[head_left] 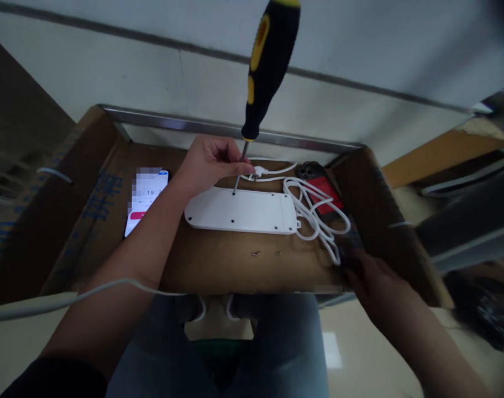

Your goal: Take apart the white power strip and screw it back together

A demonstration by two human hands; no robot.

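Note:
A white power strip [239,213] lies back-side up on a cardboard sheet [219,268], its white cable [318,215] coiled at its right end. A screwdriver [268,66] with a black and yellow handle stands upright, its tip in a hole at the strip's far edge. My left hand [206,163] is closed, its fingers pinching the metal shaft just above the strip. My right hand [376,287] is low at the right, near the cardboard's front edge and the cable's loops; it is blurred and its fingers do not show clearly. Two loose screws [256,254] lie in front of the strip.
A phone [146,199] with a lit screen lies on the cardboard to the left. A dark phone on a red object [324,193] sits behind the cable. A metal rail [194,124] runs along the back by a pale wall. A thin white cord [90,293] crosses my left forearm.

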